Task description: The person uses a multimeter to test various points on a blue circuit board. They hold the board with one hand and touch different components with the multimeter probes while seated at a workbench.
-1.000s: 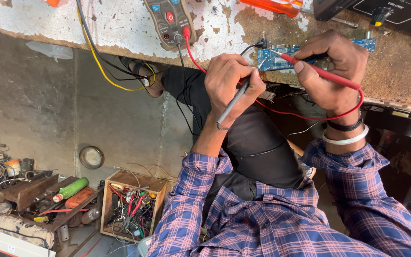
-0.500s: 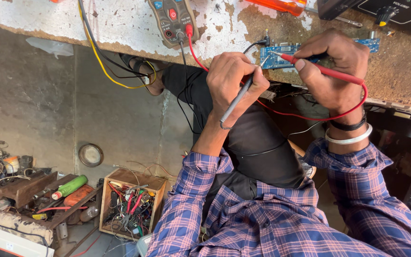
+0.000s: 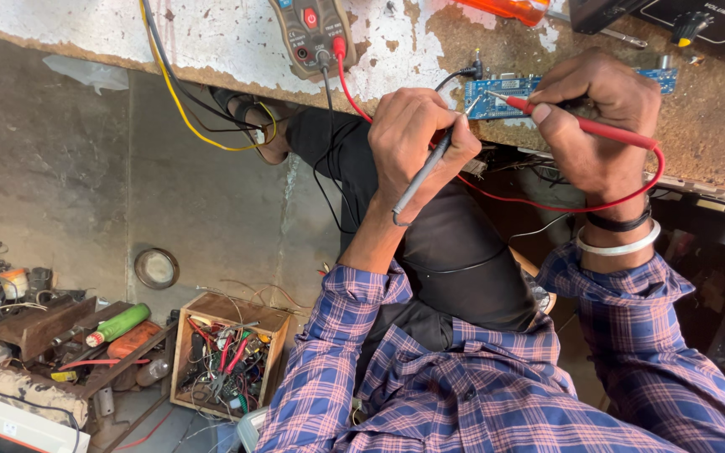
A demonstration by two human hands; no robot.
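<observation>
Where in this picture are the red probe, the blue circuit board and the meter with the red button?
red probe (image 3: 585, 126), head view, on its red shaft beside the right hand's fingers.
blue circuit board (image 3: 501, 91), head view, on its bare left half.
meter (image 3: 310, 33), head view, on its dark face below the red button.

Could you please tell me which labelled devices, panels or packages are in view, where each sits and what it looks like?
Multimeter: top centre of the bench, dark grey body, red button, leads plugged in.
Black panel: top right corner, white lettering, yellow-capped knob.
Green can: lower left among tools, lying cylinder with white end.
</observation>
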